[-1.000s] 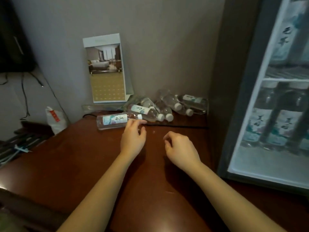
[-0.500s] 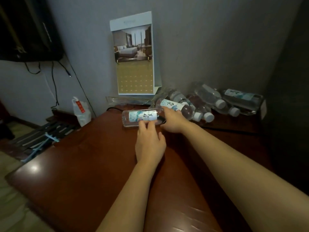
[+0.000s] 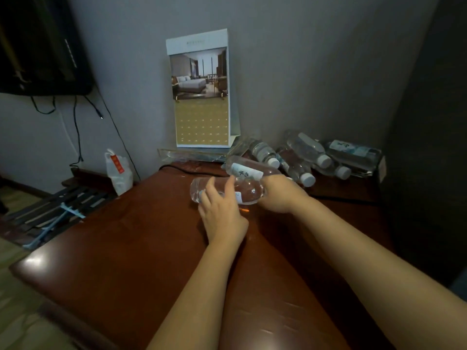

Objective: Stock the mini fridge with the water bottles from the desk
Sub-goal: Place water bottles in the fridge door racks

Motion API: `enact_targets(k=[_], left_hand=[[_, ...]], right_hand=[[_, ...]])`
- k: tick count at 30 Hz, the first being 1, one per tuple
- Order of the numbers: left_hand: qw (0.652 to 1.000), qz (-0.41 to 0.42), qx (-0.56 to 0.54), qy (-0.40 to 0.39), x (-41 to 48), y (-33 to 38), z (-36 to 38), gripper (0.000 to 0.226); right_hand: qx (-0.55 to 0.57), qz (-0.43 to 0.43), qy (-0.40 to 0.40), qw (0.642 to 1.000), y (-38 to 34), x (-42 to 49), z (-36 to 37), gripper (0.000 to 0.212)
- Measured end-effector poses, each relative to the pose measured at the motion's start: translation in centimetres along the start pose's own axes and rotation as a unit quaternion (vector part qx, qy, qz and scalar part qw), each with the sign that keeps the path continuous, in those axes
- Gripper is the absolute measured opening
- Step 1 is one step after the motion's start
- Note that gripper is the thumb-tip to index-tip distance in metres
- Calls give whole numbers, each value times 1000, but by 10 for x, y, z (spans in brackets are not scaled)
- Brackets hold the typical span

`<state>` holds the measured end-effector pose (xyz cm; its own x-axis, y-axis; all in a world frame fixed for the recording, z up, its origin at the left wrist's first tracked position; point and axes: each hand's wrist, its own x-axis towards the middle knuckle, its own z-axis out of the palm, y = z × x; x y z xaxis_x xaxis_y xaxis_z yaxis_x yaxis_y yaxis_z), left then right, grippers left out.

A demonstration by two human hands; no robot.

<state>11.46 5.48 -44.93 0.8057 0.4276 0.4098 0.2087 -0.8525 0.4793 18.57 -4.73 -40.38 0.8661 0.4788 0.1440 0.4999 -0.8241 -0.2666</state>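
Bottle [image 3: 249,195] lies gripped between left hand [image 3: 222,215], right hand [image 3: 281,195].

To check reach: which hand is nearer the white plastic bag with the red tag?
Left. The left hand, on the near water bottle, is right of the white plastic bag; the right hand is farther right, at the bottle's cap end.

Cannot see cap ends of near bottle [image 3: 249,194] and rear bottle [image 3: 243,170], both hidden behind right grip [image 3: 280,195]; cannot tell which of the two held there; cannot read label print, blurred and partly covered by left grip [image 3: 222,218]; upper-left screen [image 3: 38,46] cropped by frame edge.
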Motion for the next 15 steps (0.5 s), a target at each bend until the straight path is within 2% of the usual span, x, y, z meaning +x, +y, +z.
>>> enact_targets(k=[3, 6, 8, 11, 15], left_hand=[[999, 34, -8, 17, 0, 1, -2, 79], [989, 95, -105, 33, -1, 7, -6, 67], [976, 112, -182, -27, -5, 11, -8, 71], [960, 145, -191, -144, -14, 15, -8, 78], [895, 132, -311, -292, -29, 21, -11, 55]], right_hand=[[-52, 26, 37, 998, -8, -26, -39, 33], [-91, 18, 85, 992, -22, -57, -82, 27], [-123, 16, 97, 987, -29, -75, -101, 22], [-151, 38, 102, 983, -29, -96, -117, 23], [-122, 57, 96, 986, -21, -124, -128, 25]])
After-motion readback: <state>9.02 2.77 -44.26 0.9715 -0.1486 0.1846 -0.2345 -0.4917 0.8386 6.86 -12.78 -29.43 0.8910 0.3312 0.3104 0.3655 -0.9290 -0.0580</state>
